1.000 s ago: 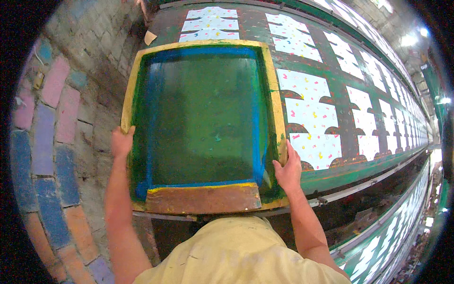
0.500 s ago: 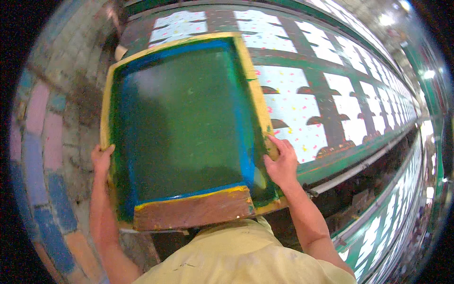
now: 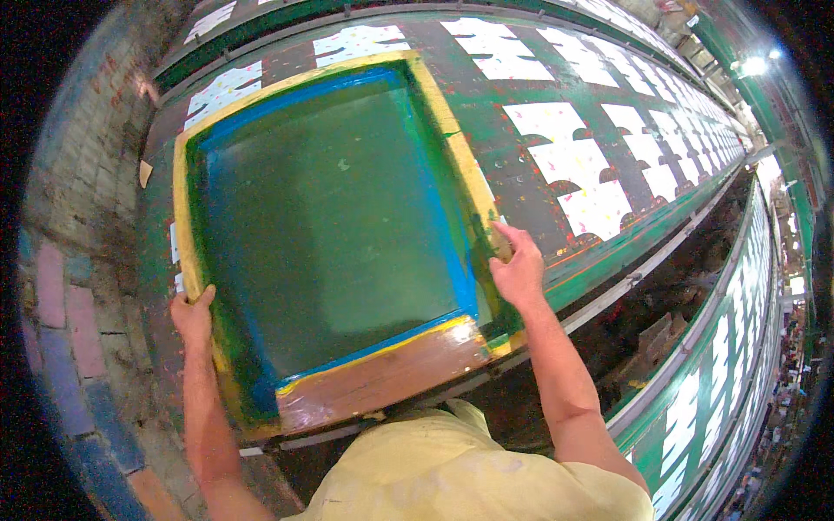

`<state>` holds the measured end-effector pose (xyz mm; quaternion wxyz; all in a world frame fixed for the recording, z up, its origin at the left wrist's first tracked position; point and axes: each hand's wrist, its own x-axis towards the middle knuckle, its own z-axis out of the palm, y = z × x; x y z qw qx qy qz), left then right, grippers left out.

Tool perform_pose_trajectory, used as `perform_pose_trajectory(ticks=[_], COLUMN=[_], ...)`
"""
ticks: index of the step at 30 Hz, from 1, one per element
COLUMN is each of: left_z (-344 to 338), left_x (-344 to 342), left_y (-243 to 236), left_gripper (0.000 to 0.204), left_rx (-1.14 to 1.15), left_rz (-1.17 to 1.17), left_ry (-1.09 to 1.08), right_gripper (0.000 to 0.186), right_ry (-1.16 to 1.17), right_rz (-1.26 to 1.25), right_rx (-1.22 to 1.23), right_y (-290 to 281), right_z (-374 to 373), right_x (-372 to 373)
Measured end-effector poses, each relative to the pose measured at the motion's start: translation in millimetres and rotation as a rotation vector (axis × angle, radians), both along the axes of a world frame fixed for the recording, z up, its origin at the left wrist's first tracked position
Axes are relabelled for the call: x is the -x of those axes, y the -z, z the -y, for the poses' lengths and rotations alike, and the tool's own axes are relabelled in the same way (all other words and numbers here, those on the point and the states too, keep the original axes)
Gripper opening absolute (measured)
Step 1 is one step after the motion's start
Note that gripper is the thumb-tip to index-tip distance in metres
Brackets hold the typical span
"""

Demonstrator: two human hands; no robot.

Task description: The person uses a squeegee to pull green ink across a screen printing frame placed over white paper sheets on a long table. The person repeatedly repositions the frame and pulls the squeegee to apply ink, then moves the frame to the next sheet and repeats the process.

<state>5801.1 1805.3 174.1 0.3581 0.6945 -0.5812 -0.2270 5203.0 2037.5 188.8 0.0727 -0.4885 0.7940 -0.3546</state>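
Note:
A screen-printing frame (image 3: 452, 130), with yellow-stained wooden bars, is held in front of me over the long table. Inside it stretches a dark green mesh (image 3: 339, 217), bordered by blue strips. Across its near end lies a brown wooden board (image 3: 382, 382) with a yellow far edge. My left hand (image 3: 193, 317) is closed around the left bar, thumb on top. The right bar is gripped by my right hand (image 3: 519, 265), fingers over the wood. The frame's underside is hidden, so I cannot tell whether it touches the table.
White fabric pieces (image 3: 569, 165) with small coloured prints lie in rows along the green and dark table (image 3: 521, 200). A metal rail (image 3: 625, 286) runs along its near edge. Another table with white pieces (image 3: 695, 417) stands at right. A brick wall (image 3: 95, 165) rises at left.
The frame, held in both hands, has shifted left along the table and turned slightly. A dark gap now separates its right bar from the nearest fabric pieces. The view has turned too.

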Motion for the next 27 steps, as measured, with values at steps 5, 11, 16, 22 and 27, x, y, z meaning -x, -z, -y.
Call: perform_pose_trajectory(ticks=[5, 11, 16, 22, 27], left_z=[-33.8, -59.1, -61.7, -60.9, -61.2], left_x=[111.9, 190.6, 212.7, 218.7, 219.7], left_y=[4.4, -1.8, 2.6, 3.8, 12.9], left_gripper=[0.035, 0.036, 0.037, 0.033, 0.041], left_rx=[-0.051, -0.083, -0.081, -0.161, -0.136], left_rz=[0.192, 0.011, 0.012, 0.087, 0.133], left_ry=[-0.077, -0.113, -0.131, -0.136, -0.119], right_gripper=[0.071, 0.071, 0.072, 0.073, 0.077], right_ry=[0.011, 0.018, 0.003, -0.025, -0.063], right_rz=[0.056, 0.133, 0.140, 0.175, 0.124], right_rx=[0.016, -0.015, -0.001, -0.055, -0.101], right_y=[17.1, 19.9, 28.2, 30.5, 37.5], right_z=[-22.2, -34.9, -36.9, -39.2, -38.6], right_x=[103.2, 173.4, 197.8, 210.1, 215.3])
